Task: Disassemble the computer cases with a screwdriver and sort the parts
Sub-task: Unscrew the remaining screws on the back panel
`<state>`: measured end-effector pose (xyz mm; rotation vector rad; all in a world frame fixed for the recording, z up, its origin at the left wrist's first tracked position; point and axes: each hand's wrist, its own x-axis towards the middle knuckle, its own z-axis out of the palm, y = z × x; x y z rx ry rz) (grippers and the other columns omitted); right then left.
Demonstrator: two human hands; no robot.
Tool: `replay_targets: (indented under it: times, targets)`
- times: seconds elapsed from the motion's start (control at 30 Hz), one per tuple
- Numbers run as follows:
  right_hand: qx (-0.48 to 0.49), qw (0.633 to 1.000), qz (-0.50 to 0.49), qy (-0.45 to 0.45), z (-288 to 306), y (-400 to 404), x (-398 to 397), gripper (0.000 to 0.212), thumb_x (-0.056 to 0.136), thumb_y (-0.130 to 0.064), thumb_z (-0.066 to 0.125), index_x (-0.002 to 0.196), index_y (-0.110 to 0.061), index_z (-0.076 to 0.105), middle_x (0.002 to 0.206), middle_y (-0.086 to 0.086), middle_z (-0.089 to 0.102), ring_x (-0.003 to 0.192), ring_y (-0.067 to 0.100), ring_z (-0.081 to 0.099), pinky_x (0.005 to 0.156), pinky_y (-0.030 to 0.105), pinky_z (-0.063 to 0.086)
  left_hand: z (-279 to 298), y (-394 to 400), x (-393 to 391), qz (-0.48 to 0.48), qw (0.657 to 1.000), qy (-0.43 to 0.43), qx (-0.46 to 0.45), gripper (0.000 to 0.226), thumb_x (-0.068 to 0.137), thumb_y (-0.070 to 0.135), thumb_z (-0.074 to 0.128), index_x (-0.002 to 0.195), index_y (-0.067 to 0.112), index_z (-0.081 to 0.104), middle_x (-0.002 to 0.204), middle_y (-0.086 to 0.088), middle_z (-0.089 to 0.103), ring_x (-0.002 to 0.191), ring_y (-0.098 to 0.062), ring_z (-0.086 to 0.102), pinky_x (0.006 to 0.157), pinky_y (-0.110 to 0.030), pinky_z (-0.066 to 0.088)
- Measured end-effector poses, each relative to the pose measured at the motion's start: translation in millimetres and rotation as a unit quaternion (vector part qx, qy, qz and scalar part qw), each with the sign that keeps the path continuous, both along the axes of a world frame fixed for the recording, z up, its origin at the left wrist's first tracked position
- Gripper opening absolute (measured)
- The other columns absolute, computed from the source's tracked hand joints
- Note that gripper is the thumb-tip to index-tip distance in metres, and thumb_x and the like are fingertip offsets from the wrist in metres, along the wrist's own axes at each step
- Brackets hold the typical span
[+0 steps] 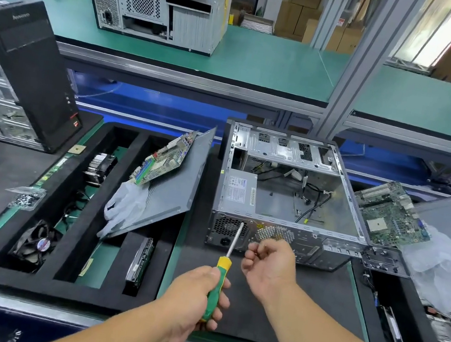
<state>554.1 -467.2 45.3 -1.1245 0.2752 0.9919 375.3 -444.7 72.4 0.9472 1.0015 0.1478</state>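
An open grey computer case (286, 211) lies on its side on a black mat, with its power supply (240, 191) and loose cables inside. My left hand (191, 299) grips the green and yellow handle of a screwdriver (218, 280). Its shaft points at the case's rear panel by the power supply grille. My right hand (271, 263) hovers just in front of the rear panel, fingers curled and thumb against forefinger. Whether it pinches a small part I cannot tell.
A black sorting tray (69, 204) on the left holds a fan (36, 243), a heatsink (99, 167), a hard drive (140, 261), a leaning side panel (176, 192), a motherboard (163, 160) and a white glove (125, 208). Another motherboard (389, 216) lies right of the case. A black tower (31, 72) stands far left; a grey case (156, 7) sits on the shelf.
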Motion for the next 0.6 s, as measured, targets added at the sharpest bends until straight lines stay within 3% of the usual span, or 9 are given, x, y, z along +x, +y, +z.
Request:
replay_targets:
  times: [0.1,0.2,0.37,0.6]
  targets:
    - [-0.004,0.998,0.044,-0.048,3.4,-5.9,9.4,0.011,0.073,-0.010,0.043,0.068,-0.009,0.052,0.070,0.014,0.059,0.052,0.018,0.043,0.047,0.025,0.030,1.8,-0.7,7.6,-0.006,1.000,-0.006,0.010,0.035,0.109,0.032,0.043,0.106,0.006,0.067,0.075,-0.010,0.067,0.057,-0.019,0.053,0.050,-0.030,0.044]
    - [-0.037,0.997,0.056,-0.046,8.1,-2.7,14.3,0.011,0.070,-0.010,0.049,0.071,-0.006,0.059,0.067,0.014,0.061,0.051,0.017,0.040,0.047,0.025,0.026,1.5,-4.6,14.9,-0.010,1.000,-0.002,0.007,0.037,0.110,0.034,0.043,0.106,0.007,0.067,0.075,-0.010,0.067,0.058,-0.018,0.054,0.050,-0.030,0.046]
    - [-0.012,0.987,0.149,-0.060,13.6,2.7,12.4,0.024,0.091,-0.014,0.054,0.091,0.000,0.073,0.069,0.012,0.065,0.049,0.013,0.040,0.041,0.022,0.027,0.5,-9.3,25.5,0.000,1.000,0.001,-0.026,0.034,0.109,0.033,0.044,0.111,0.006,0.065,0.074,-0.012,0.066,0.059,-0.020,0.056,0.053,-0.032,0.050]
    - [-0.025,0.978,0.165,-0.125,15.6,6.9,13.4,0.022,0.098,-0.006,0.054,0.107,0.005,0.070,0.068,0.009,0.066,0.047,0.009,0.038,0.042,0.021,0.024,3.6,-12.0,36.0,0.005,0.998,-0.021,-0.056,0.027,0.108,0.025,0.044,0.116,0.007,0.062,0.079,-0.016,0.066,0.063,-0.025,0.062,0.058,-0.038,0.057]
